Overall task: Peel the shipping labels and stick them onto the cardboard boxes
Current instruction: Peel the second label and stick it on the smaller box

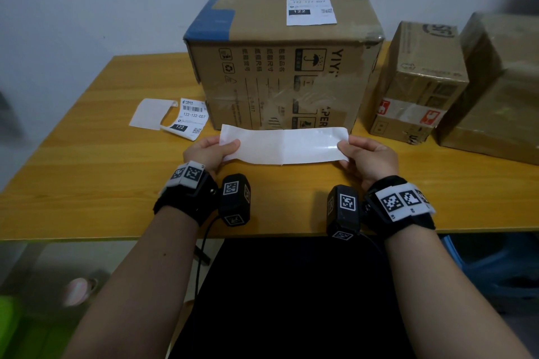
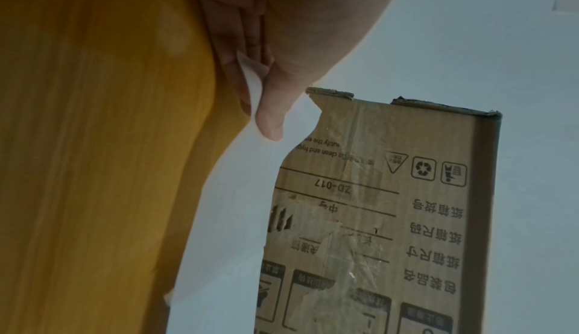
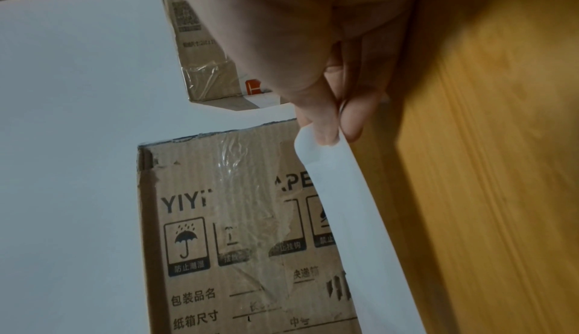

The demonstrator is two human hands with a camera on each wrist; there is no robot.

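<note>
White backing strip [image 1: 284, 145] is hanging above the near edge of the wooden table [image 1: 87, 169] in the head view; left hand [image 1: 208, 151] and right hand [image 1: 369, 159] are each pinching one end. The large cardboard box [image 1: 280, 67], just beyond, is carrying a label [image 1: 310, 9] on top. A printed label [image 1: 189, 119] is lying left of it; two smaller boxes [image 1: 417, 81] are standing right.

Left wrist view: thumb [image 2: 275, 106] is pressing the strip [image 2: 250, 79] against the fingers.

Right wrist view: thumb [image 3: 313, 116] and fingers [image 3: 354, 119] are pinching the strip [image 3: 344, 191].
</note>
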